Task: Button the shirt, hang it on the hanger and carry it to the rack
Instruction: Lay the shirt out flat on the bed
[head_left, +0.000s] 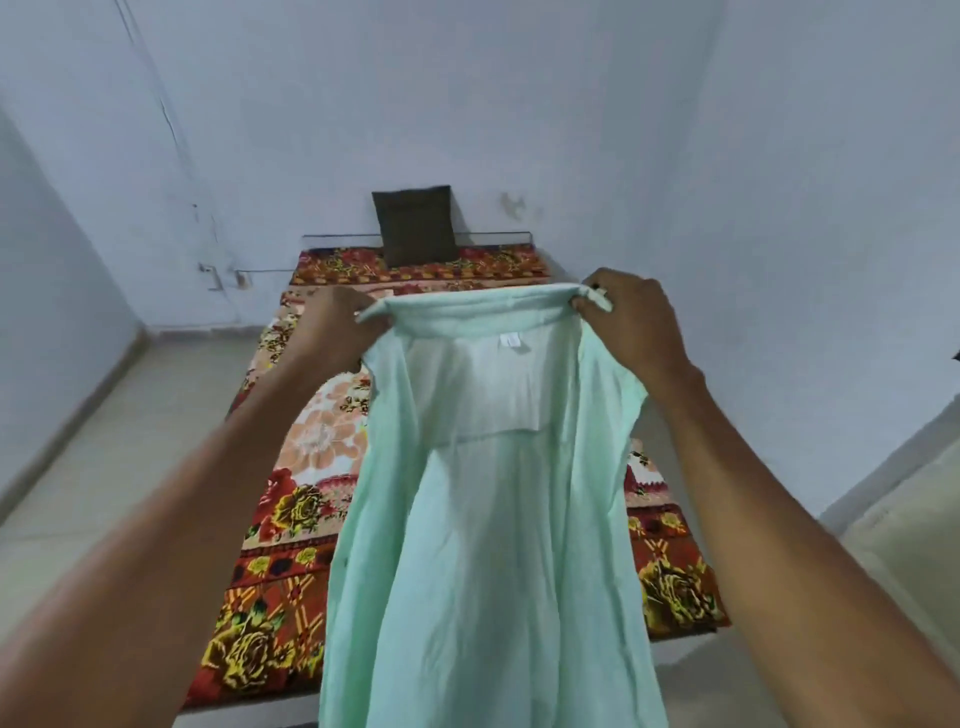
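At the left, the left hand (340, 325) pinches the left end of the collar of the shirt (483, 519), its fingers curled round the fabric and mostly hidden behind it. The pale green shirt hangs open in the air between the two hands, inside facing the camera, with a small white label (509, 340) below the collar; its hem runs off the bottom edge, and no buttons can be made out clearly. Behind it lies a bed (291, 519) under a red and yellow flowered blanket, partly covered by the shirt, with a dark pillow (415, 223) propped against the wall (571, 130). At the right, the right hand (631, 325) grips the other collar end, fingers (592, 299) bunched on the cloth.
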